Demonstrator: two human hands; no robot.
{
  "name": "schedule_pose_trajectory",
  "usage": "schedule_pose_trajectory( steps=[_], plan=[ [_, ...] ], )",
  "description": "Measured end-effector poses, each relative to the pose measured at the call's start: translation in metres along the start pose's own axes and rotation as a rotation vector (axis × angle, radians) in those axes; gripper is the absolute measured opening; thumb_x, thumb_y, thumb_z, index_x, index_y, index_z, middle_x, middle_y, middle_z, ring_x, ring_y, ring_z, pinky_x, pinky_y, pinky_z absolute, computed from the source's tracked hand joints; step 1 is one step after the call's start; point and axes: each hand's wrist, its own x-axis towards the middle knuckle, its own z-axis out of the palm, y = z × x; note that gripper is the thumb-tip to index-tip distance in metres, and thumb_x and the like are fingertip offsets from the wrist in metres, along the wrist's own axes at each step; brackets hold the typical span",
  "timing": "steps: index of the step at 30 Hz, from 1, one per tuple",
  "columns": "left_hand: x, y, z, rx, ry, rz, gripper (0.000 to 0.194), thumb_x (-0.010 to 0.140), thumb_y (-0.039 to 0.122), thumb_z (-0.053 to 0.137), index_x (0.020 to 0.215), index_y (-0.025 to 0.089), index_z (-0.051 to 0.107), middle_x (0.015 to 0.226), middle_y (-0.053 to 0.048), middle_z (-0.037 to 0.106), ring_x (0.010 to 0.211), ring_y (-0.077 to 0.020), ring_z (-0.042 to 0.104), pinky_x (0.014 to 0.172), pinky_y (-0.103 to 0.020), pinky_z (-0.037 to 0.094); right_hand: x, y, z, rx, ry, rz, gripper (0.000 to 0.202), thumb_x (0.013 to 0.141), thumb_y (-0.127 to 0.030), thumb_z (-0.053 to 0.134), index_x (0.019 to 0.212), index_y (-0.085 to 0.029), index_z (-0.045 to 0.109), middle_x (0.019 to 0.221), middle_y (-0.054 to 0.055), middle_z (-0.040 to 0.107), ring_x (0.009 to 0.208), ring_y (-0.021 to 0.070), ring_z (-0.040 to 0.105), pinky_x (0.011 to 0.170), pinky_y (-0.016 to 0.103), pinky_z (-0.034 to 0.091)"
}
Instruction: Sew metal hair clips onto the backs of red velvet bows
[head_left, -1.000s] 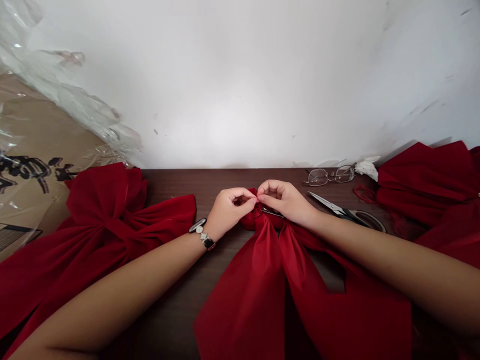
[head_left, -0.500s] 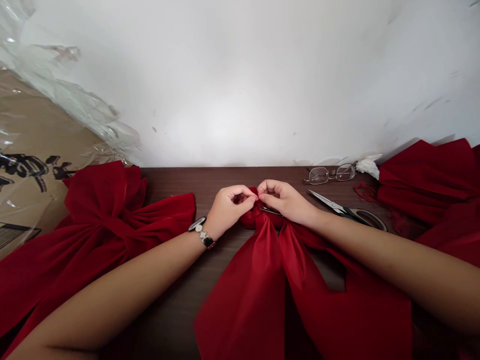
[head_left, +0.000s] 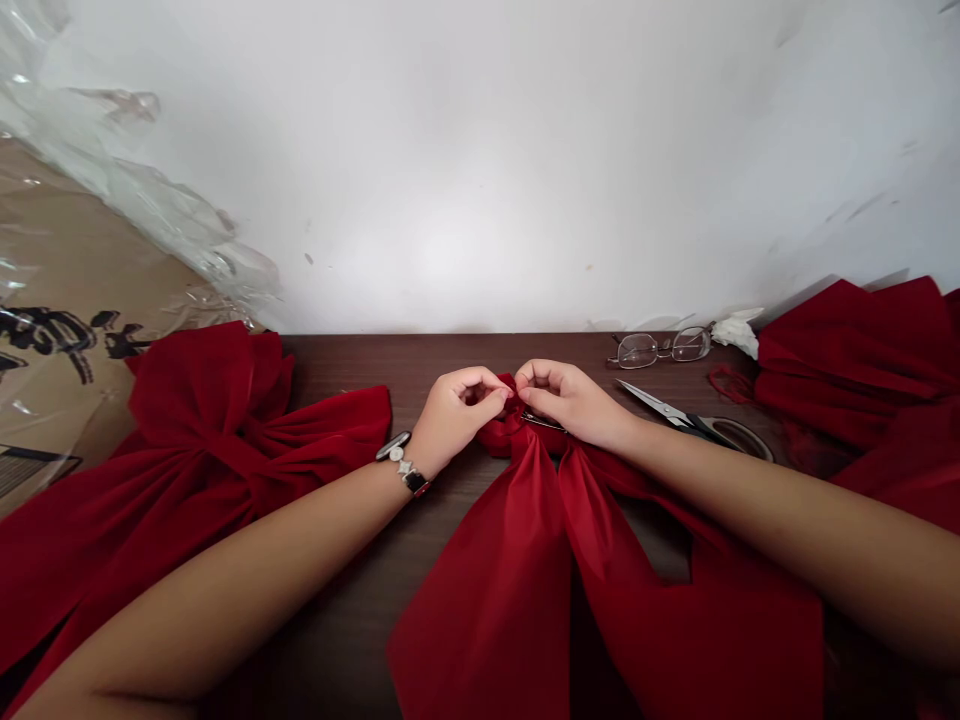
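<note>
A red fabric bow (head_left: 517, 530) lies on the dark wooden table (head_left: 360, 355), its two tails spreading towards me. Over its gathered knot, my left hand (head_left: 474, 405) is closed in a pinch, thumb against forefinger. Close beside it on the right, my right hand (head_left: 562, 395) pinches too, its fingertips at the knot. What the fingertips hold is too small to make out, perhaps hidden by them. A thin metal clip (head_left: 541, 421) rests on the knot just under my right hand.
Scissors (head_left: 686, 418) lie right of my right hand, with eyeglasses (head_left: 660, 347) and crumpled white tissue (head_left: 737, 332) behind. Another red bow (head_left: 217, 430) is at the left, beside a cardboard box (head_left: 82, 260) with plastic wrap. More red fabric (head_left: 855, 340) sits at the right.
My left hand has shifted very slightly left, leaving a slightly wider space between the two hands' fingertips. My right hand and the bow look unmoved.
</note>
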Motion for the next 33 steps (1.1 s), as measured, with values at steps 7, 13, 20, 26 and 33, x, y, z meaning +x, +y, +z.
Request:
schedule_pose_trajectory(
  steps=[7, 13, 20, 26, 33],
  plan=[
    [-0.001, 0.003, 0.000, -0.195, -0.008, -0.088, 0.014, 0.074, 0.029, 0.067, 0.072, 0.015, 0.063, 0.073, 0.001, 0.062, 0.068, -0.0103, 0.057, 0.067, -0.022, 0.049, -0.001, -0.001, -0.001, 0.033, 0.005, 0.021, 0.011, 0.077, -0.026, 0.057, 0.075, -0.016, 0.052, 0.059, -0.007, 0.045, 0.050, 0.0057, 0.034, 0.049, 0.022, 0.027],
    [0.002, 0.006, -0.005, -0.314, -0.076, -0.187, 0.011, 0.074, 0.026, 0.065, 0.070, 0.016, 0.062, 0.074, 0.001, 0.060, 0.067, -0.0094, 0.055, 0.070, -0.022, 0.049, -0.002, 0.001, -0.002, 0.097, 0.027, 0.001, 0.016, 0.078, -0.031, 0.058, 0.078, -0.017, 0.050, 0.063, -0.006, 0.047, 0.049, 0.0050, 0.033, 0.046, 0.021, 0.024],
    [0.008, 0.003, -0.020, -0.461, -0.297, -0.275, 0.012, 0.079, 0.026, 0.066, 0.077, 0.014, 0.063, 0.080, -0.002, 0.063, 0.071, -0.0090, 0.055, 0.072, -0.022, 0.045, -0.004, -0.002, -0.002, 0.148, -0.060, -0.039, 0.017, 0.081, -0.031, 0.059, 0.080, -0.018, 0.048, 0.067, -0.003, 0.055, 0.049, 0.0053, 0.038, 0.047, 0.022, 0.024],
    [0.010, 0.003, -0.023, -0.446, -0.353, -0.267, 0.013, 0.079, 0.026, 0.067, 0.076, 0.014, 0.062, 0.077, -0.004, 0.063, 0.071, -0.0112, 0.055, 0.071, -0.024, 0.043, -0.003, -0.001, -0.002, 0.160, -0.110, -0.029, 0.020, 0.083, -0.033, 0.059, 0.082, -0.018, 0.046, 0.073, -0.001, 0.058, 0.050, 0.0053, 0.038, 0.049, 0.022, 0.028],
    [0.007, -0.001, -0.022, -0.341, -0.343, -0.214, 0.020, 0.081, 0.035, 0.065, 0.080, 0.016, 0.061, 0.076, -0.001, 0.056, 0.070, -0.0109, 0.050, 0.067, -0.023, 0.040, -0.003, 0.000, -0.002, 0.120, -0.118, -0.031, 0.020, 0.085, -0.034, 0.059, 0.081, -0.018, 0.047, 0.068, -0.003, 0.050, 0.056, 0.0076, 0.041, 0.053, 0.022, 0.032]
  ],
)
